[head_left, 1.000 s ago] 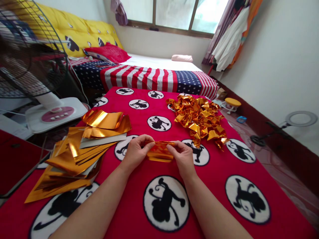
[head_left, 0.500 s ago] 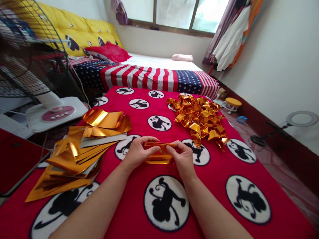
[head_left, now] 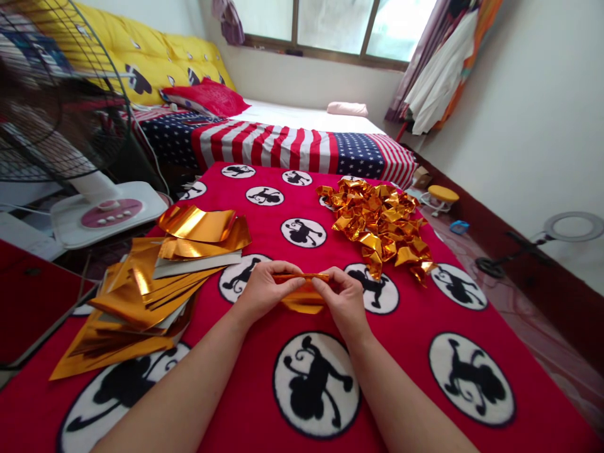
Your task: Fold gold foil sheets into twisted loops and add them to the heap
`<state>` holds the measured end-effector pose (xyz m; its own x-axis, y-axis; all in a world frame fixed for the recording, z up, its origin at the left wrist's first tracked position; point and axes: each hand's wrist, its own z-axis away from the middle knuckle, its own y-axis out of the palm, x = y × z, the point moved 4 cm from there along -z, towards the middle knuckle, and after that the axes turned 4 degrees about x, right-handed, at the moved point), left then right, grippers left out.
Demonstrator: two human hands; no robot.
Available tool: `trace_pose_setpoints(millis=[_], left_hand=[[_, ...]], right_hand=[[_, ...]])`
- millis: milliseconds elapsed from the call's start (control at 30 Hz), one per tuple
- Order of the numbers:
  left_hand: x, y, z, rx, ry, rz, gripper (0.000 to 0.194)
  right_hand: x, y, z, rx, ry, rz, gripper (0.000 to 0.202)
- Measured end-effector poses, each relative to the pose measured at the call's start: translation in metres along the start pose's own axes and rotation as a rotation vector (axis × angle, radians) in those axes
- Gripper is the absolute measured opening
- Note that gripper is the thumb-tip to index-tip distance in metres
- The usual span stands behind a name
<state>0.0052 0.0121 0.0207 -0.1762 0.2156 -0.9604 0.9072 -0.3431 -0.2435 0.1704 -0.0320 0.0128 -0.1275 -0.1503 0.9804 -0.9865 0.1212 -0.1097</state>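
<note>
Between my two hands is a sheet of gold foil paper (head_left: 304,301), its far edge folded into a narrow strip and the rest hanging toward me. My left hand (head_left: 270,284) pinches the strip's left end, thumb on the near side and fingers behind. At the right end my right hand (head_left: 340,290) grips it the same way, the thumbs nearly meeting. A loose stack of flat gold foil sheets (head_left: 155,283) lies left of my hands. To the right is a heap of folded gold foil pieces (head_left: 377,217).
The red cloth with monkey circles (head_left: 401,384) covers the surface under my hands. A fan (head_left: 111,211) stands at the left edge. Beyond lies a bed with a striped, starred cover (head_left: 283,148). A ring light (head_left: 542,239) and a yellow stool (head_left: 442,194) are on the right.
The strip at the far edge looks narrower, and the hanging part of the sheet tilts more toward me. My thumbs have come closer together.
</note>
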Motion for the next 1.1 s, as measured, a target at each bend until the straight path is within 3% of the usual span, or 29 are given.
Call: trace_pose_setpoints(millis=[500, 1100], left_hand=[[0.0008, -0.0016, -0.0009, -0.035, -0.046, 0.030, 0.023], [0.0004, -0.0013, -0.0006, -0.040, -0.043, 0.047, 0.024]], right_hand=[[0.0029, -0.0008, 0.0009, 0.020, -0.012, -0.060, 0.017], [0.0032, -0.0027, 0.0005, -0.048, -0.051, -0.045, 0.021]])
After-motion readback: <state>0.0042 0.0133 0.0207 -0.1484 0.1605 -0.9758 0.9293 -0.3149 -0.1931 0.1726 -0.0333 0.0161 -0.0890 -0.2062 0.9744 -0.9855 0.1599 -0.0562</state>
